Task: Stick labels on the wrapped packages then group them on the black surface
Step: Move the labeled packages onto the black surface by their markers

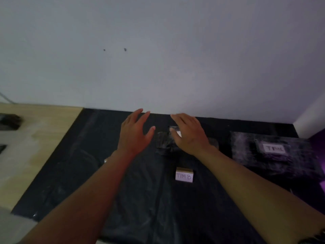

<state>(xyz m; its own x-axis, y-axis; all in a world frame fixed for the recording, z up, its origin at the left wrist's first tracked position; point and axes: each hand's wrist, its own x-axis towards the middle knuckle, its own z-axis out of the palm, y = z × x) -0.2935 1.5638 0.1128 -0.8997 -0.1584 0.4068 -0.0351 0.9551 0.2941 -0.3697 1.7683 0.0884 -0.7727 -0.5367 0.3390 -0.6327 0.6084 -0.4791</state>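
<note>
A black plastic sheet (140, 191) covers the table as the black surface. A small package wrapped in dark film (164, 140) lies near the wall, partly hidden under my right hand (189, 133), which hovers over it with fingers spread; a bit of white shows by the fingertips. My left hand (134, 132) is open just left of that package, touching nothing. A larger wrapped package (274, 155) with a white label (274, 148) lies at the right. A white label reading "TIM B" (184, 176) sits on a small tan block in the middle.
Bare light wood tabletop (35, 138) lies left of the black sheet, with dark objects (9, 121) at its far left edge. A white wall (158, 59) rises directly behind the table. A purple surface (319, 138) shows at the far right.
</note>
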